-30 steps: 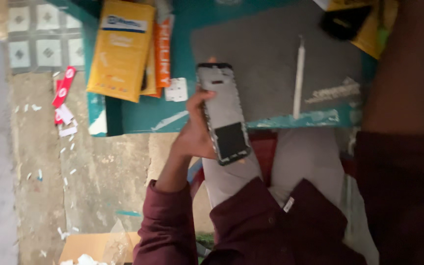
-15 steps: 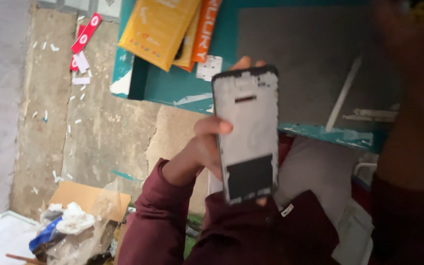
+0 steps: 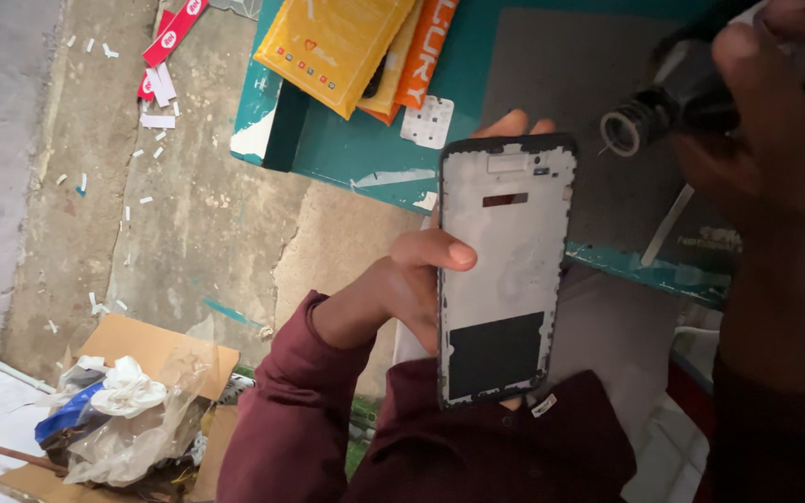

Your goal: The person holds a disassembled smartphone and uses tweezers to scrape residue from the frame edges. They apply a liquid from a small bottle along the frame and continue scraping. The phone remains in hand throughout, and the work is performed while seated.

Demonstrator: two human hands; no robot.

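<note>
My left hand point(image 3: 402, 284) grips a bare phone frame point(image 3: 505, 270) by its left edge, thumb across the front and fingertips showing above its top. The frame stands upright, pale grey inside with a black rim and a black patch near the bottom. My right hand point(image 3: 780, 140), close to the camera and blurred, holds a black tool with a round nozzle point(image 3: 640, 116). The nozzle points left and hangs just right of the frame's top corner. Both forearms are in maroon sleeves.
A teal table point(image 3: 347, 158) carries a grey mat point(image 3: 552, 74), yellow packets point(image 3: 337, 47), an orange packet point(image 3: 426, 51), a small white perforated piece point(image 3: 428, 121) and a white stick point(image 3: 668, 224). On the concrete floor lie paper scraps and a cardboard box of rubbish point(image 3: 123, 410).
The phone frame has come closer to the camera and looms larger. My right hand with the black tool has entered at the upper right. The view has swung towards the floor and rubbish box.
</note>
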